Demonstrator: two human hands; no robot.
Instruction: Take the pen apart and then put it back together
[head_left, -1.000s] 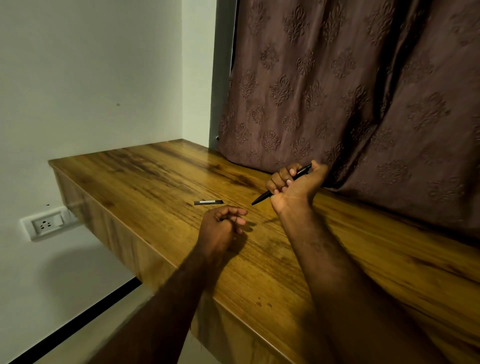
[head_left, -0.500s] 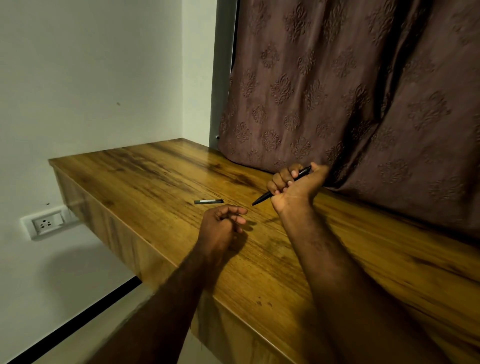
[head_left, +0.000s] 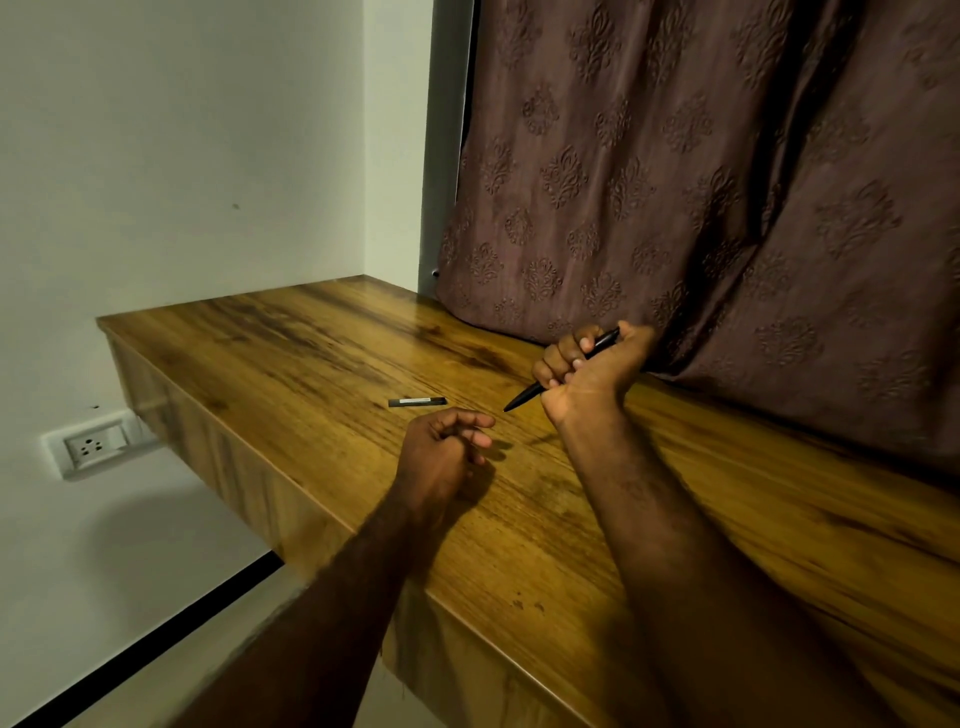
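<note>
The right hand (head_left: 589, 371) is raised above the bench (head_left: 322, 343), its fingers (head_left: 558, 358) clenched in a fist around a slim black pen (head_left: 524, 397). The pen is a smooth, matte cylinder that tapers to a fine point; it slants down and to the left, the tip hanging just above the wood, while the blunt rear end sticks out of the top of the fist beside the thumb.

The left hand (head_left: 441, 452) rests low over the bench near its front edge, fingers loosely curled and grasping nothing that can be seen, the index and middle tips pointing right toward the pen's tip without touching it.

A short, dark, rod-shaped pen part (head_left: 417, 401) lies flat on the bench just beyond the left hand, with a paler band along its middle.

The bench is a thick slab with a glossy wood-grain finish, honey brown with darker streaks. Behind the right hand hangs a brown curtain (head_left: 675, 182) of heavy cloth with embossed floral motifs, its folds resting on the bench's far side. A white socket plate (head_left: 93, 447) sits on the plain pale wall below the bench.
</note>
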